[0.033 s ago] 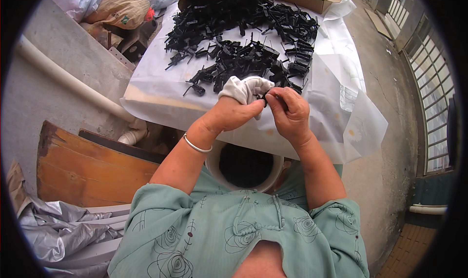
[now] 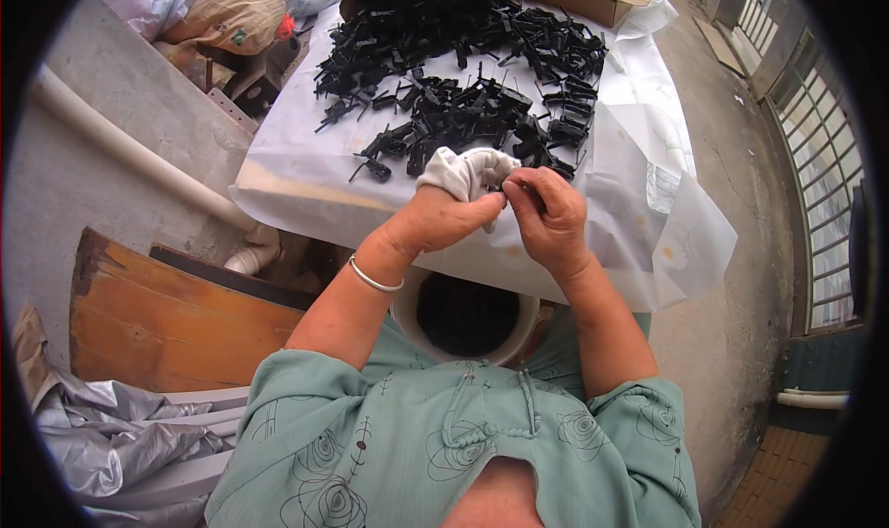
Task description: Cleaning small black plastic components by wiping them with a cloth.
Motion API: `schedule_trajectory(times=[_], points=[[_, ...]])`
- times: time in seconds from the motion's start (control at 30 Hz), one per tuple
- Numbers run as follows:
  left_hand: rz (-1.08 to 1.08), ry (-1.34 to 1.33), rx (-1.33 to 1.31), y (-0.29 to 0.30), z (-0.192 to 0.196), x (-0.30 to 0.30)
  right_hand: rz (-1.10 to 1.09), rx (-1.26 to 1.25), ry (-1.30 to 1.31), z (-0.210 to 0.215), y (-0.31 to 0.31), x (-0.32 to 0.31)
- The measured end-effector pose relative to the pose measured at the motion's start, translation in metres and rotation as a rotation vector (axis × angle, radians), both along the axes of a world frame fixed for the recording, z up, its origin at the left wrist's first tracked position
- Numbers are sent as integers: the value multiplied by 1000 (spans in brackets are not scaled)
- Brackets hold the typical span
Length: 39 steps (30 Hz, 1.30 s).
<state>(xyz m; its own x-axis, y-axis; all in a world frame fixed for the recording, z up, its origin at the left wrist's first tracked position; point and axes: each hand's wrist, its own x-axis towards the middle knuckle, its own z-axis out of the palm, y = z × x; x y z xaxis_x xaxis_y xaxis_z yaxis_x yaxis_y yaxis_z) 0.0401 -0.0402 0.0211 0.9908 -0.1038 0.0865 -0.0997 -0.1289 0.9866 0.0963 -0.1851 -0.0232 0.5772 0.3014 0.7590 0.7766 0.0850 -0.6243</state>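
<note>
Left hand: your left hand, fingers in white cloth, pinches a small dark piece over the counter's near edge.
Right hand: your right hand has thumb and forefinger pinched at that piece, mostly hidden.
Black parts: a big heap spreads from the counter's far edge toward its near edge; most seems left to handle.
Bucket: below the near edge, your bucket holds something dark; whether that's finished work, you cannot tell.

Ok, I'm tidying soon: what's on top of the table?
Small black parts lie heaped on a white cover, with cardboard behind them; the tabletop beneath is covered.
</note>
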Motion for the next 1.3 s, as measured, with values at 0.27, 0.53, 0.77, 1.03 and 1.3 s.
schedule_trajectory(times=[0.27, 0.53, 0.77, 1.03, 1.3], points=[[246, -79, 90, -13, -11, -25, 161, -49, 491, 10, -6, -12], [399, -272, 342, -19, -23, -30, 260, -222, 446, 7, -2, -17], [394, -464, 604, -15, -22, -32, 286, -131, 639, -3, 7, -22], [290, -12, -173, 6, -15, -31, 244, -569, 456, 15, -12, -12], [48, -46, 108, 5, -15, -35, 286, -213, 409, 4, -5, -11]])
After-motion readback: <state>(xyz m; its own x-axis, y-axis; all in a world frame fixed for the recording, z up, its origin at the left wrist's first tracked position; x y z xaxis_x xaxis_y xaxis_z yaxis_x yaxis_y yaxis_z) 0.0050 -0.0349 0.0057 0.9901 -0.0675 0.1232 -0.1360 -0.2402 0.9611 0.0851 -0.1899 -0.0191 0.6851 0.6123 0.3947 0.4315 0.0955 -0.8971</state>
